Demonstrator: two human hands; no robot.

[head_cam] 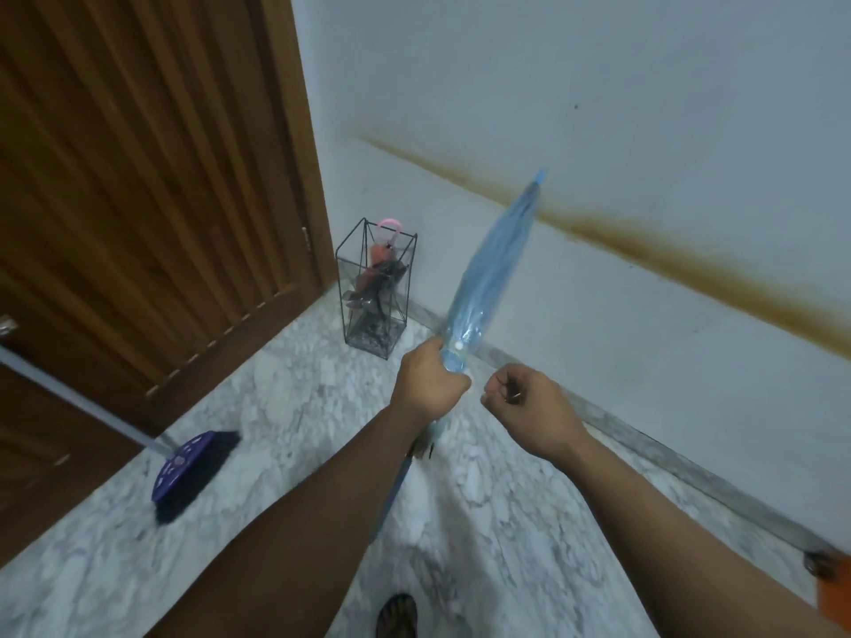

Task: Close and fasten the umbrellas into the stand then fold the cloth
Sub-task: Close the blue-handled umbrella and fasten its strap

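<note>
Left hand [430,384] grips my furled pale-blue plastic umbrella [488,274], right hand [529,402] curled empty nearby; I should lower it tip-first into the far black wire stand [375,287].

Both arms reach forward; left hand [430,382] grips, right hand [529,400] loosely fisted, fingers [499,389] curled.

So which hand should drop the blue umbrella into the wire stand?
Probably the left hand. It already grips the closed blue umbrella, and the wire stand sits ahead on its side. The right hand is curled, holding nothing I can see.
</note>
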